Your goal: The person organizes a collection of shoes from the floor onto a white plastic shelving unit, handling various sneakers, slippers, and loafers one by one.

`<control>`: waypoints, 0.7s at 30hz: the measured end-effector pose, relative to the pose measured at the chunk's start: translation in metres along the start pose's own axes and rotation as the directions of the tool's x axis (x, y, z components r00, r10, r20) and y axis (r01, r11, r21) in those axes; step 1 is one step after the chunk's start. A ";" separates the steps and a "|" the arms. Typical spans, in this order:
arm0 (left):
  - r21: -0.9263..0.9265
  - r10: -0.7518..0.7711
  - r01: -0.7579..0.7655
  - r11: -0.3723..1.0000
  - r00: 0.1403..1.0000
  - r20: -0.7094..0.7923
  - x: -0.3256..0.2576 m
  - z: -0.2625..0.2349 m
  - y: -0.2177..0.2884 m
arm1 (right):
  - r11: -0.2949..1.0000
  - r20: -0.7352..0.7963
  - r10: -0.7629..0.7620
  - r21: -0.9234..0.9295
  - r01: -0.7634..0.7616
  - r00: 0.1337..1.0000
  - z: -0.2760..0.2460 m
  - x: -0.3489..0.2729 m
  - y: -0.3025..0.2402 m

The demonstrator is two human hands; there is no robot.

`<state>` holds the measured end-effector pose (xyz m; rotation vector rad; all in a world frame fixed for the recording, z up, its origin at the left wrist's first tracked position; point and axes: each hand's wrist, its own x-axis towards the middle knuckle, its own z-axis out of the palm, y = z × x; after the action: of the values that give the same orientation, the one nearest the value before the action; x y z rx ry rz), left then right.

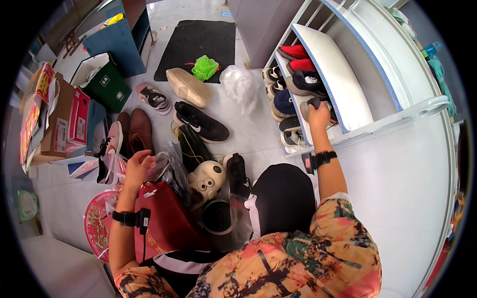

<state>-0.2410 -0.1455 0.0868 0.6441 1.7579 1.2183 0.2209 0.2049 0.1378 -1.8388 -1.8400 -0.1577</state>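
Observation:
My right hand [319, 115] reaches into the white shoe rack [343, 84] and grips a grey shoe [309, 105] on a shelf, beside a dark sneaker with a white sole [304, 82]. My left hand [138, 166] is down at the pile on the floor, fingers curled on a clear plastic bag [164, 166] above a red bag [166, 218]. A cream plush slipper with a cartoon face [206, 181] lies just right of that hand. Both wrists wear black bands.
Loose shoes cover the floor: a black sneaker [201, 121], brown shoes [136, 130], a beige shoe [188, 87], a pink-grey sneaker [154, 98]. A black mat [198, 42] with a green mesh puff [205, 67] lies beyond. Shoe boxes [74, 119] and a green box [104, 82] stand left.

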 end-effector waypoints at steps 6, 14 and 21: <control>0.029 -0.021 0.020 0.999 0.999 0.030 0.005 0.004 -0.006 | 0.992 -0.236 -0.121 0.013 0.128 0.964 -0.007 -0.026 0.011; 0.057 -0.054 0.052 0.997 0.998 0.033 0.004 0.004 -0.017 | 0.995 0.057 -0.020 -0.099 0.026 0.998 0.019 0.006 -0.022; 0.094 0.004 -0.005 0.996 1.000 0.018 0.009 0.008 -0.016 | 0.971 0.007 -0.129 -0.200 0.127 0.992 0.044 0.061 0.012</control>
<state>-0.2371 -0.1407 0.0679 0.7117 1.8085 1.1349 0.2242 0.2799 0.1239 -1.8471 -2.0018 -0.4085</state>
